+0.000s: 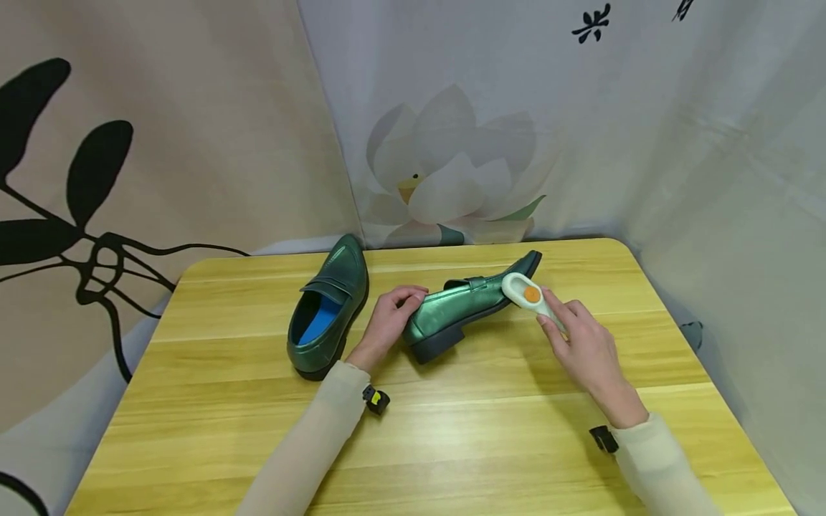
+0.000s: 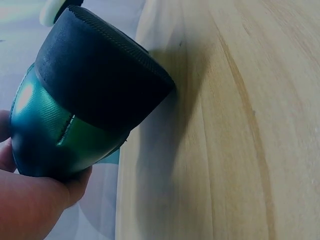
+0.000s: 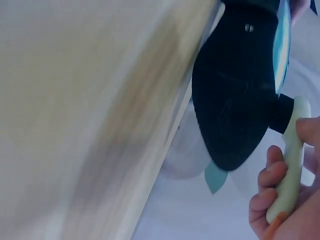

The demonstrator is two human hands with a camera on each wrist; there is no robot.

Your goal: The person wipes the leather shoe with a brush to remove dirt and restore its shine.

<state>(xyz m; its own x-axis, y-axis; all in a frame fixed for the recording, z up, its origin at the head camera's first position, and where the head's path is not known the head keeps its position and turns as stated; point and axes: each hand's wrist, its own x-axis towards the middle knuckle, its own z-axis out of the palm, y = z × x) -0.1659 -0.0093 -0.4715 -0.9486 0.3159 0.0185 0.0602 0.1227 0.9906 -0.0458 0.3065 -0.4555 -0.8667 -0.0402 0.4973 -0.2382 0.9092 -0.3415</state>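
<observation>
My left hand [image 1: 391, 317] pinches the heel end of a shiny green loafer [image 1: 445, 312], thumb and fingers at the rim of its opening. The loafer is held tilted on its side, toe raised toward the right, its black sole [image 3: 235, 90] showing in the right wrist view. The black heel block [image 2: 100, 70] fills much of the left wrist view. In my right hand [image 1: 587, 347] is a pale shoe brush [image 1: 521, 290] with an orange oval on its head. Its dark working end [image 3: 281, 113] meets the side of the loafer near the toe.
A second green loafer [image 1: 351, 287] with a blue insole [image 1: 320, 321] stands upright on the wooden table [image 1: 484, 444], left of my left hand. Behind the table's far edge hangs a pale curtain [image 1: 484, 57] printed with a flower and dark leaves.
</observation>
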